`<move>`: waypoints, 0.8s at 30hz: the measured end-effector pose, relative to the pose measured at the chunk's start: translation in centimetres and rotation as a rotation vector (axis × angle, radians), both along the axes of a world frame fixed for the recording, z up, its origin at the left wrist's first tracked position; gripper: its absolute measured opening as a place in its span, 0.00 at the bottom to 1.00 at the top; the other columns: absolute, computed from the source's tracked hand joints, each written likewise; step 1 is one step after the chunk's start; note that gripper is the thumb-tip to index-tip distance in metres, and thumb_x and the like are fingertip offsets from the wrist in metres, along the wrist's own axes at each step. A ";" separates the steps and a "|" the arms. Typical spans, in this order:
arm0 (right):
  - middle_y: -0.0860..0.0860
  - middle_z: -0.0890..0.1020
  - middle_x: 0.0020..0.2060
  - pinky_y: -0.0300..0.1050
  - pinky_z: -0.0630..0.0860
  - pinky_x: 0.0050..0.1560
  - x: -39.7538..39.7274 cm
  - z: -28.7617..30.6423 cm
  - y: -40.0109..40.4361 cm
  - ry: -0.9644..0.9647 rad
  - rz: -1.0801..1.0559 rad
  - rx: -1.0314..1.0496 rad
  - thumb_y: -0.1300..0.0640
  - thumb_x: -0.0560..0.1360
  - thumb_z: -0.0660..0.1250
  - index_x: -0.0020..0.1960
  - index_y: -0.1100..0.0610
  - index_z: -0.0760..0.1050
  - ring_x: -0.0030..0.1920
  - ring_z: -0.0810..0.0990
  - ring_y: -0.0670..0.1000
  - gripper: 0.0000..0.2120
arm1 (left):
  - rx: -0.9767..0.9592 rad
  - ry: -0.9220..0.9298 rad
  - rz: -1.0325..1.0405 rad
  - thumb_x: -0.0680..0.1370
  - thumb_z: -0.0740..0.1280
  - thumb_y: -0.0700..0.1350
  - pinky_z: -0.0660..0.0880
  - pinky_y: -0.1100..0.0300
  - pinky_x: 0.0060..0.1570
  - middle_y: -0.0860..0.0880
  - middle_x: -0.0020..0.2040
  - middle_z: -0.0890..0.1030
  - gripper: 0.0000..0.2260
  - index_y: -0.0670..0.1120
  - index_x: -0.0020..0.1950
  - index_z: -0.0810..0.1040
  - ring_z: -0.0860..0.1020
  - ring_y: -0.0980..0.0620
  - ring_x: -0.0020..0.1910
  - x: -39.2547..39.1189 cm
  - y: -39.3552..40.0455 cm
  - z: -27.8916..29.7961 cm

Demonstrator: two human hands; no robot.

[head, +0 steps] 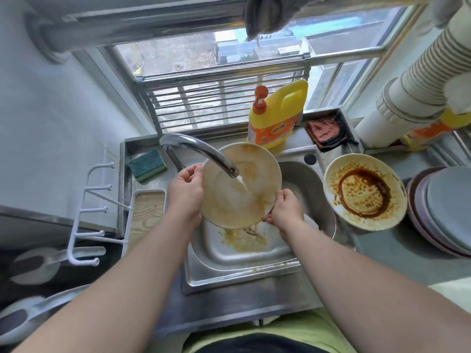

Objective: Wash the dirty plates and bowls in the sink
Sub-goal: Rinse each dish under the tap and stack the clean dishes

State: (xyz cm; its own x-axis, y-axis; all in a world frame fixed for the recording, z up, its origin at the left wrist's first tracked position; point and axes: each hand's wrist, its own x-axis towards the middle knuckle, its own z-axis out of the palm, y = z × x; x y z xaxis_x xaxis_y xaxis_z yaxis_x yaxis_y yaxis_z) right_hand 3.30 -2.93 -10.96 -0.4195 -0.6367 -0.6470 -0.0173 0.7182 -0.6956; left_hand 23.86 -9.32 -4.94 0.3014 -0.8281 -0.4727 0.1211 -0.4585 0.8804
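Stainless steel sink [300,179] is the landmark here, so everything's relative to that. Right over the basin, a cream plate [242,186] with orange-brown smears gets held tilted under the faucet [201,151], and the water stream lands near the middle of the plate. The left hand [186,192] grips the plate's left rim, fingers curled around the edge. The right hand [284,212] pinches the lower right rim, with a thin ring on one finger. Below the plate, the sink floor has a puddle of yellowish food residue [244,239].

Just to the right of the sink, a second dirty plate [365,192] sits on the counter with a dark brown sauce ring on it, and further right there's a stack of grey and purple plates [443,212]. Behind the sink stands a yellow dish soap bottle [276,115] with an orange pump. On the back left ledge of the sink lies a green and yellow sponge [147,165]. To the left of the sink there's a white tray [146,215] with a wood-look bottom, plus a white hook rack [86,215] beyond it. Behind and to the right, a stack of paper cups [418,82] leans in.
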 end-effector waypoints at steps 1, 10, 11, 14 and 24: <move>0.54 0.82 0.52 0.43 0.81 0.34 0.4 -0.2 -0.2 -0.043 0.001 0.020 0.45 0.88 0.52 0.54 0.52 0.73 0.38 0.87 0.56 0.15 | 0.003 -0.002 0.013 0.83 0.72 0.47 0.82 0.57 0.43 0.49 0.47 0.88 0.07 0.45 0.57 0.85 0.83 0.55 0.40 0.3 0.1 0.1; 0.58 0.82 0.51 0.43 0.75 0.30 2.0 -1.5 0.3 -0.127 0.158 0.146 0.47 0.87 0.54 0.54 0.52 0.76 0.36 0.78 0.54 0.15 | -0.041 -0.091 0.063 0.82 0.73 0.43 0.81 0.64 0.40 0.51 0.43 0.86 0.03 0.47 0.49 0.84 0.82 0.59 0.38 2.0 1.1 0.6; 0.59 0.82 0.50 0.45 0.75 0.32 2.0 -1.8 0.4 -0.104 0.165 0.136 0.47 0.87 0.54 0.53 0.52 0.76 0.37 0.77 0.54 0.15 | -0.042 -0.116 0.057 0.82 0.72 0.43 0.81 0.63 0.40 0.50 0.43 0.85 0.03 0.46 0.50 0.84 0.82 0.58 0.38 2.1 1.3 0.4; 0.55 0.81 0.47 0.51 0.74 0.44 1.9 -1.8 0.6 -0.009 0.185 0.122 0.46 0.86 0.53 0.51 0.52 0.76 0.43 0.77 0.55 0.16 | 0.015 -0.203 0.041 0.83 0.71 0.45 0.80 0.56 0.43 0.48 0.45 0.84 0.03 0.47 0.50 0.83 0.81 0.53 0.40 2.4 2.2 -0.6; 0.56 0.78 0.50 0.50 0.72 0.54 -0.5 -2.5 0.2 0.249 0.420 0.172 0.52 0.86 0.55 0.60 0.59 0.78 0.49 0.74 0.56 0.16 | 0.280 -0.376 -0.091 0.73 0.62 0.50 0.82 0.40 0.45 0.44 0.48 0.82 0.10 0.47 0.49 0.77 0.81 0.41 0.46 2.8 6.4 -2.9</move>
State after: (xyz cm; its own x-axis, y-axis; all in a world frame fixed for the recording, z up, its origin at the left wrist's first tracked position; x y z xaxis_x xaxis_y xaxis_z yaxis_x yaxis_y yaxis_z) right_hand 2.83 -2.73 -13.42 -0.3056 -0.6763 -0.6703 -0.4785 0.7177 -0.5060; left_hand 26.63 -2.89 -7.88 0.4264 -0.7154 -0.5535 -0.2335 -0.6782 0.6968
